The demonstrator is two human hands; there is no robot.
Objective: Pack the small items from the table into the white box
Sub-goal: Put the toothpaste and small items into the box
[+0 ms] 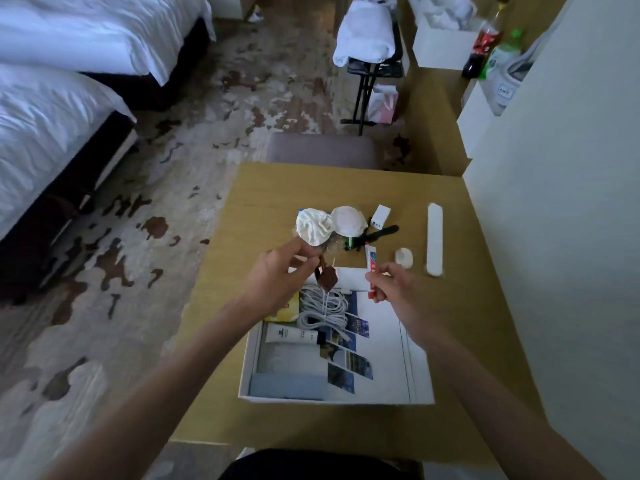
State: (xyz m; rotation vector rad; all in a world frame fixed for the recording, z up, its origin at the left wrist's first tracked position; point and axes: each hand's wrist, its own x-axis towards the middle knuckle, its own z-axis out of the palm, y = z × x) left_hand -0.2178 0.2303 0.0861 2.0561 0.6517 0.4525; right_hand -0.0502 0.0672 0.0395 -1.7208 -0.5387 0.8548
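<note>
White box sits open on the wooden table, directly before the person, its long axis running away from the viewer. Contents observed: a coiled white cable near the far left, a yellow packet beside the coil at the left wall, a white tube lying crosswise just nearer than the coil, and printed photo cards spread along the floor of the box.

Right hand pinches a small red-and-white toothpaste tube over the far end of the box; tube long axis near upright, cap end pointing away toward the far table edge.

Left hand grips a white crumpled packet between thumb and fingers, a small brown tag hanging below the fingers above the box.

On the table beyond the box: a round white-pink packet, a white charger, a black strap-like item, a small round white item and a long white case, its long axis pointing away.
</note>
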